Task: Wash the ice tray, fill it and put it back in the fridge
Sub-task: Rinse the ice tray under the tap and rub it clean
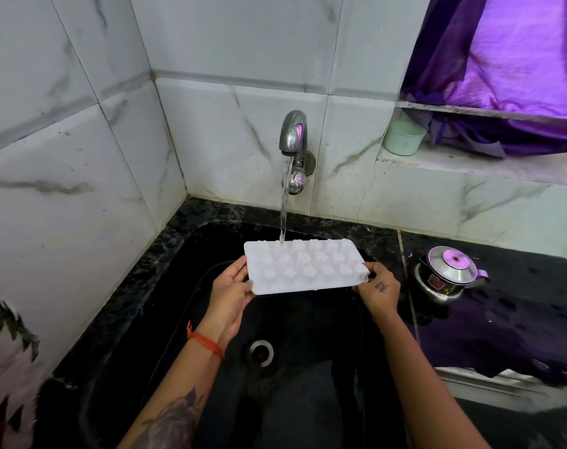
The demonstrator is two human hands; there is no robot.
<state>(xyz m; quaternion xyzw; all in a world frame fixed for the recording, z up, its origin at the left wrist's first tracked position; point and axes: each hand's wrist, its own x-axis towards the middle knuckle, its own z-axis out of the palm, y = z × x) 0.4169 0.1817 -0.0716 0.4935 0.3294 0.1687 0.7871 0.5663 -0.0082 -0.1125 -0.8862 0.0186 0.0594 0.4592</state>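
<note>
Tray [303, 267] held under tap [293, 134] stream, bumps up: left hand [232, 291] and right hand [377, 288] grip its ends. Washing underway; filling, fridge return remain.

Left hand [232, 294] fingers hidden under ice tray [303, 266]; patterned cloth [3, 358] cut off at left edge; kettle [448, 274] label unreadable.

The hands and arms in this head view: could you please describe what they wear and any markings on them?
Both arms are bare, with no sleeves. The left hand has a red-orange thread band tied round its wrist, and a large dark flower-like tattoo marks the left forearm. The right hand carries a small dark tattoo on its back; what it depicts is too small to tell. No rings or watch are visible.
</note>
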